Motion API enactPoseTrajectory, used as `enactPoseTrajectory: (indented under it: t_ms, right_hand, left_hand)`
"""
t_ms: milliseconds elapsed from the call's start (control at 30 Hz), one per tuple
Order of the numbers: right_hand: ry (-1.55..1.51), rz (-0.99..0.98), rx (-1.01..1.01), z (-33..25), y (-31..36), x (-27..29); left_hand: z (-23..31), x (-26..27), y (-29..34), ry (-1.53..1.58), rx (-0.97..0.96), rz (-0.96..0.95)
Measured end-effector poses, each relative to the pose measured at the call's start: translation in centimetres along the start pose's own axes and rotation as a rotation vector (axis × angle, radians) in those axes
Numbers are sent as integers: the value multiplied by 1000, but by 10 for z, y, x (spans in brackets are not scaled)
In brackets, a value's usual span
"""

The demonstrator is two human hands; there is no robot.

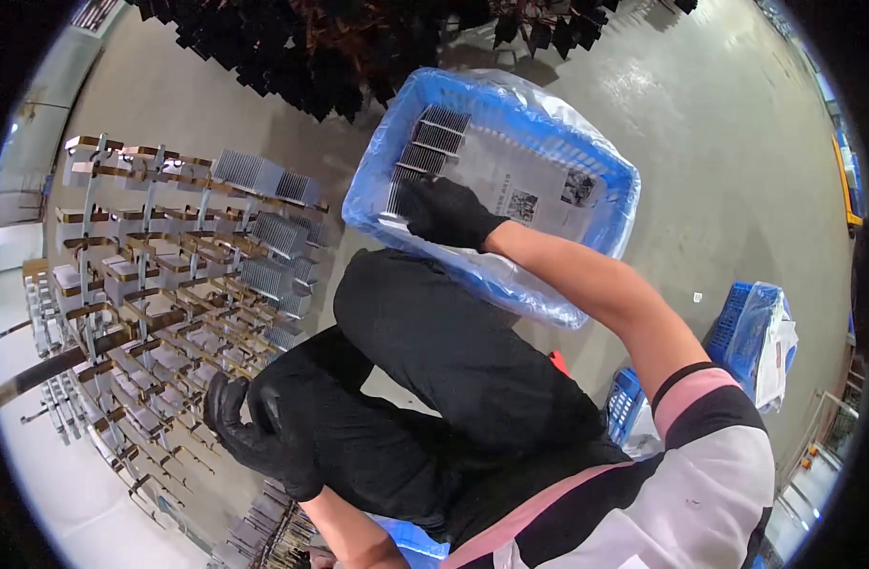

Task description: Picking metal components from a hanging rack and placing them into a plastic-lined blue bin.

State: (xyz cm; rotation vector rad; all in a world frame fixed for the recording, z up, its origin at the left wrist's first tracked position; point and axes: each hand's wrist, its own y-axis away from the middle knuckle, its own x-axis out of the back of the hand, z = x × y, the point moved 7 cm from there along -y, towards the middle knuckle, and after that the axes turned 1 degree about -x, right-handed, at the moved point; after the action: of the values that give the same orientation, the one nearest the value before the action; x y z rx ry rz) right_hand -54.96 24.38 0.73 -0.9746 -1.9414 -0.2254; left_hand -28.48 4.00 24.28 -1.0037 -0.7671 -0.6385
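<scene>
My right hand (451, 211), in a black glove, reaches into a blue plastic crate (617, 182) lined with clear plastic. Its curled fingers close on a grey finned metal heat sink (395, 199) at the crate's near left corner; the fingertips are partly hidden. Other finned heat sinks (438, 135) stand in a line along the crate's left wall. Printed paper (491, 169) covers the crate's floor. My left hand (264, 431), also black-gloved, is beside my knee with loosely bent fingers apart, holding nothing. It is close to the hanging rack.
A metal rack (140, 242) with many hooks fills the left, carrying more finned heat sinks (275, 235) on its near side. Dark pointed pieces (359, 47) hang in a cluster at the top. More blue crates (729, 322) stand on the floor at the right.
</scene>
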Motion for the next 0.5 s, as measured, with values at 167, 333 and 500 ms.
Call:
enactPoseTrajectory:
  t_ms: [167, 333, 500]
  right_hand:
    - [26, -225, -204, 19, -4, -63]
    - [-27, -257, -233, 25, -12, -103]
    - [14, -158, -68, 39, -18, -129]
  left_hand:
    - [5, -6, -3, 5, 23, -1]
    - [-9, -8, -2, -22, 10, -65]
    - [-7, -13, -5, -9, 5, -86]
